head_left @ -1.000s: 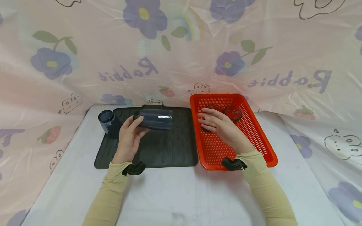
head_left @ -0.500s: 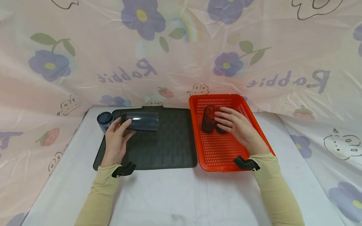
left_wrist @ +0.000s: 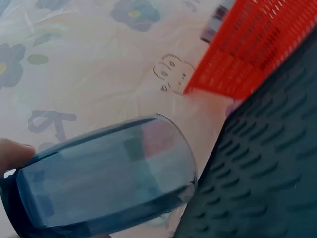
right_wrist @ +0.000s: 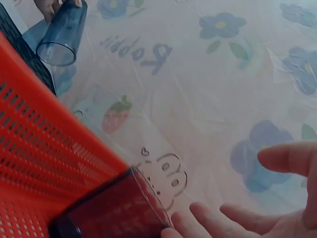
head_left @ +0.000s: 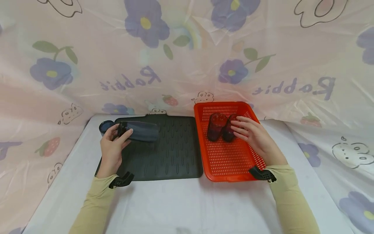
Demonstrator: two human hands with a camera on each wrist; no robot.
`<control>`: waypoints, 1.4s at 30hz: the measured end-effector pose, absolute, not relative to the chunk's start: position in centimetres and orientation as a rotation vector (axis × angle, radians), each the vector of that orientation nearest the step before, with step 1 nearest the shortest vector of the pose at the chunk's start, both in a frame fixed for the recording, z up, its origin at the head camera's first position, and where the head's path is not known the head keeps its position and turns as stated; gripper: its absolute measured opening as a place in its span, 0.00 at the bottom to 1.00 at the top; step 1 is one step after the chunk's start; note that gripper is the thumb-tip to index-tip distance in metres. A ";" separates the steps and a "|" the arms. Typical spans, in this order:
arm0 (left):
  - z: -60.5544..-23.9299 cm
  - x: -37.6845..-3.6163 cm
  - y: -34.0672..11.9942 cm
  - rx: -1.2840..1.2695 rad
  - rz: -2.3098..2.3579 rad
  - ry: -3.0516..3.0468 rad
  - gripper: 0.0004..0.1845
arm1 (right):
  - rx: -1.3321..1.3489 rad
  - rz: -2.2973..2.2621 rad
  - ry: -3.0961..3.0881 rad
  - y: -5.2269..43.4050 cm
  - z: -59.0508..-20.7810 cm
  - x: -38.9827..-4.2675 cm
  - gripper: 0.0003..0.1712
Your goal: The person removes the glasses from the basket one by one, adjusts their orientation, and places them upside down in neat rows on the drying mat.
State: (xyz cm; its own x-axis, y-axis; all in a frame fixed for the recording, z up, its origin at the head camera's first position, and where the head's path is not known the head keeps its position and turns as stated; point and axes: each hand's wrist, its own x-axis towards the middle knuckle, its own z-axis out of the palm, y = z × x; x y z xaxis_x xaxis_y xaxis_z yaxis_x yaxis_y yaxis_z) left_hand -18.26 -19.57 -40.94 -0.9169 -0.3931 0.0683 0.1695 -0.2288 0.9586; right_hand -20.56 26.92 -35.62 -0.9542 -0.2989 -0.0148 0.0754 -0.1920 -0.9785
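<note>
My left hand (head_left: 112,151) grips a blue-tinted drinking glass (head_left: 141,131) near its thick base. The glass lies nearly level above the dark mat (head_left: 172,162), mouth to the right; the left wrist view shows nothing inside the glass (left_wrist: 109,178). Behind this hand a second blue glass (head_left: 105,124) stands at the mat's far left, partly hidden. My right hand (head_left: 257,141) hovers over the red basket (head_left: 201,148), fingers extended and thumb apart. Two glasses lean in the basket, the left one (head_left: 217,128) in full view, the right one (head_left: 229,132) partly behind my fingertips.
The mat and basket sit side by side on a white-covered table (head_left: 175,201). A patterned curtain (head_left: 181,71) rises close behind them and along both sides. The basket's raised rim stands between the mat and the glasses inside it.
My left hand has carried the glass leftward, toward the mat's left side. My right hand has shifted right, uncovering the left glass in the basket. The head view has tilted slightly up.
</note>
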 end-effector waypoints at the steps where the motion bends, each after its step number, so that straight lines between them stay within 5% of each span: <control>1: -40.9 -18.2 -19.6 0.257 -2.146 -1.728 0.32 | -0.255 -2.242 1.823 27.2 -35.6 -20.6 0.24; 16: -41.1 -18.2 -20.2 0.094 -1.314 -2.156 0.32 | -0.268 -2.354 1.810 29.8 -35.6 -21.4 0.13; 42: -41.6 -20.8 -20.1 0.063 -1.132 -2.237 0.37 | -0.178 -2.177 2.147 31.5 -35.3 -23.0 0.18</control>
